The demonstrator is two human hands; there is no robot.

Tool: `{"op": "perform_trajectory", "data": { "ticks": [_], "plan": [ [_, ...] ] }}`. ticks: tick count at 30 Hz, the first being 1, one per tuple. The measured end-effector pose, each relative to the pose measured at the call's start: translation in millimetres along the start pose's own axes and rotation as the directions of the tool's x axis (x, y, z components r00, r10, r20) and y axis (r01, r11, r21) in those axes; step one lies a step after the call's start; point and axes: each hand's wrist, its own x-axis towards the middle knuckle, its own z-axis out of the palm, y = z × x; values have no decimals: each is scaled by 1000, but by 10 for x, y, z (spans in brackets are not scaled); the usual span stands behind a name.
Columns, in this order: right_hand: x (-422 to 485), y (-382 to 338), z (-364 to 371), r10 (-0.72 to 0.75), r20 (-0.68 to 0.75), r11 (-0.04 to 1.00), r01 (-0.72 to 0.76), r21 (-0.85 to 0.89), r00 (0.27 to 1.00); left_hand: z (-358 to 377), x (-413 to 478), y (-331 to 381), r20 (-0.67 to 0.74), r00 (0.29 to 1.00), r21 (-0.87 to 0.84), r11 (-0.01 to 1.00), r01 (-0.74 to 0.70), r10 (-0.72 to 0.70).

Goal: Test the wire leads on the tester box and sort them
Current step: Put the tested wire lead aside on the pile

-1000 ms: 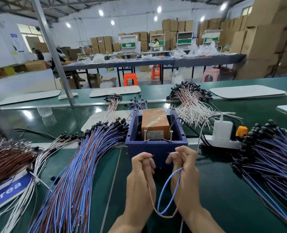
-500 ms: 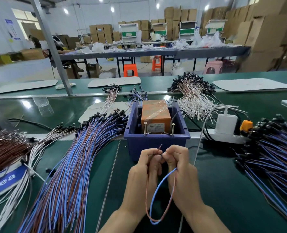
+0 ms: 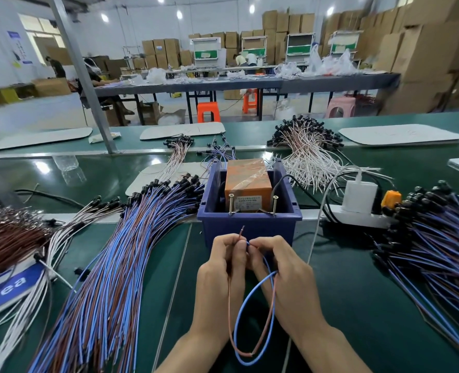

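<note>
Left hand [image 3: 220, 267] pinches the brown end, right hand [image 3: 282, 273] the blue end, of a looped blue-and-brown wire lead [image 3: 249, 354], tips held together at 6 o'clock of the navy plastic tester box [image 3: 249, 224], seemingly to reach its two upright metal screws [image 3: 231, 203].

**Centre of the bench** [image 3: 344, 305]: a bin [image 3: 249, 224] with the tester box [image 3: 248, 184] standing in it, and two upright screws [image 3: 231, 203] at the box's near edge.

**Just before the bin:** the left hand [image 3: 220, 275] and right hand [image 3: 284, 275] meet, each with a grip on one end of a wire lead [image 3: 249, 354]. Its loop hangs back between the wrists.

**Left of the bin:** a fanned bundle of leads [image 3: 110, 278]; further left, a heap of wires [image 3: 5, 238].

**Right of the bin:** a power strip [image 3: 357, 218] carrying a charger [image 3: 360, 196], then a second bundle [image 3: 443, 251].

**Behind the bin, to the right:** a far pile of leads [image 3: 311, 154].
</note>
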Motion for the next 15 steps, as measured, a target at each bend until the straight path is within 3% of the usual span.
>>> {"op": "perform_trajectory", "data": {
  "ticks": [5, 15],
  "plan": [
    [10, 62, -10, 112, -121, 992, -105, 63, 986, -47, 34, -5, -56, 998, 44, 999, -31, 33],
    [204, 175, 23, 207, -324, 978, -197, 63, 923, -117, 318, -137, -246, 905, 347, 904, -251, 346]
  ]
}}
